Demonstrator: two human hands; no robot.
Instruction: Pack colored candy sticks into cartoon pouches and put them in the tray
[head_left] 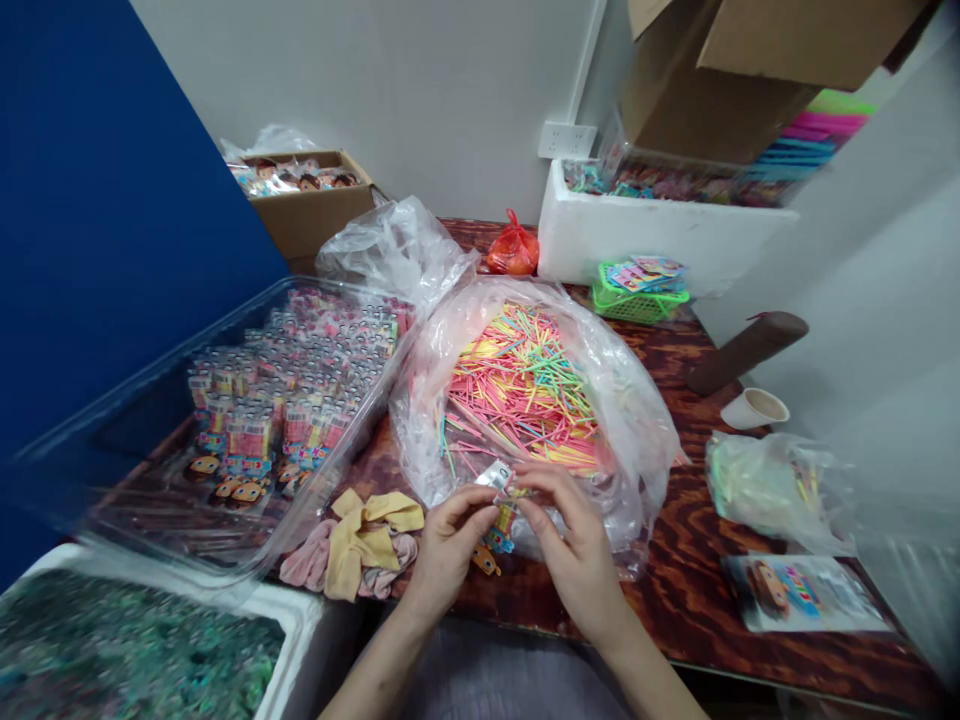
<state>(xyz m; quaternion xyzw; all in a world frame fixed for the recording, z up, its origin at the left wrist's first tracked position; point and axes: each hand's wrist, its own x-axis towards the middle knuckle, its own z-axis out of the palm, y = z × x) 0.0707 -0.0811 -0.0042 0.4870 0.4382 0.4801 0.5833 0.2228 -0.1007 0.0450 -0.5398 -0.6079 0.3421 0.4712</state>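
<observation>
My left hand (448, 545) and my right hand (571, 545) meet at the near edge of the table, both pinched on a small clear packet (496, 505) with a cartoon print at its lower end. The packet's top sits between my fingertips. Just beyond my hands lies an open clear plastic bag (637, 420) heaped with thin coloured sticks (525, 385) in pink, yellow, green and blue.
A clear tray (112, 430) of filled cartoon packets stands at left. Cloth gloves (360, 540) lie beside it. At right are a paper cup (756, 408), a brown roll (746, 350), a bag (765, 485) and flat packets (802, 592). A green basket (637, 295), foam boxes and cartons stand behind.
</observation>
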